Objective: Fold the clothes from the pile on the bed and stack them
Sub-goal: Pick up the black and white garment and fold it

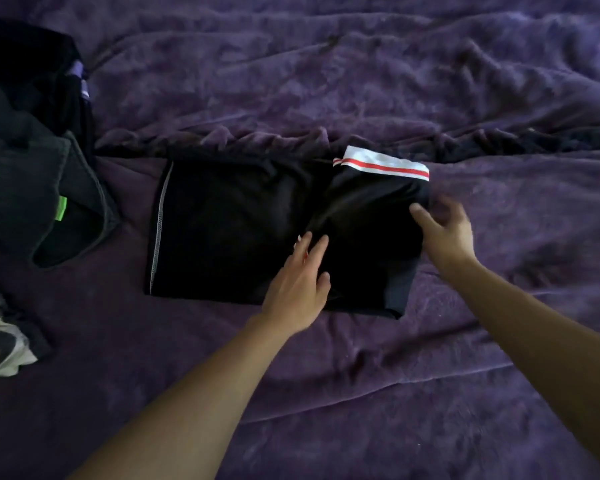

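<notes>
A black garment (229, 230) lies folded flat in the middle of the bed, with a white band crossed by a red stripe (383, 165) at its top right and pale stitching down its left edge. My left hand (300, 278) rests flat on its lower middle, fingers spread. At the garment's right edge is my right hand (444, 233), fingers apart and slightly blurred, holding nothing that I can see. A pile of dark clothes (25, 174) sits at the left edge of the bed.
The purple blanket (361, 81) covers the bed, rumpled into a ridge just behind the garment. The pile at left shows a green tag (62, 208); a grey and white piece (0, 344) lies below it. Bare blanket stretches right and toward me.
</notes>
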Demonstrator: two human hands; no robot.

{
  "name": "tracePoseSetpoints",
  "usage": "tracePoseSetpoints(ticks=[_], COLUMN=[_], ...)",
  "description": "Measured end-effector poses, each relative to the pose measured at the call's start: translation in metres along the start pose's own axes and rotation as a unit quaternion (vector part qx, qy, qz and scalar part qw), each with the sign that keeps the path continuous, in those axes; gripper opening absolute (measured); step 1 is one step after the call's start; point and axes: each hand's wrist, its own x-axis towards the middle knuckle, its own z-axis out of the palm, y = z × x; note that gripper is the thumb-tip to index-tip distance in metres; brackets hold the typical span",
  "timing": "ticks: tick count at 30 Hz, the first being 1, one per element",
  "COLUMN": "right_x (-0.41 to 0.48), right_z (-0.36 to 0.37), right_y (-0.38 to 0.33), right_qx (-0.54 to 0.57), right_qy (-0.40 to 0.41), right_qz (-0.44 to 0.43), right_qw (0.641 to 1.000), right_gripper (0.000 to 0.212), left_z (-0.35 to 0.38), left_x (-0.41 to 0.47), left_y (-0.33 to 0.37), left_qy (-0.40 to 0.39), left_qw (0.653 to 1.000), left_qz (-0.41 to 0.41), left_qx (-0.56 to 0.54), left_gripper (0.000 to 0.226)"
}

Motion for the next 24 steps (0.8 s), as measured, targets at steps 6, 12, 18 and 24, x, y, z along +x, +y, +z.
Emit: tracePoseSetpoints(ticks=[6,12,18,24], right_x=[-0.015,-0.077,-0.128,-0.162], right_z=[0.007,0.042,0.152,0.265], right_y=[-0.003,-0.1,-0.175,-0.175], right_qx=[0.163,0.093,-0.088,-0.132], right_qy=[-0.106,-0.072,-0.144,-0.332], right_qz=[0.075,-0.079,-0.147,-0.088], right_qw=[0.978,0.99,0.975,0.93], right_gripper=[0.04,0.045,0.046,0.073], left_z=[-0.03,-0.081,-0.122,-0.133], left_x=[0.035,-0.024,-0.11,-0.152], left_y=[-0.002,-0.038,-0.104,-0.156], left_qy=[-0.049,0.134,0.245,0.266], left_qw=[0.96,0.889,0.859,0.85], left_qz=[-0.147,-0.218,-0.277,-0.319], left_qx=[-0.232,-0.38,-0.353,-0.325], left_gripper=[0.045,0.023,0.025,0.024])
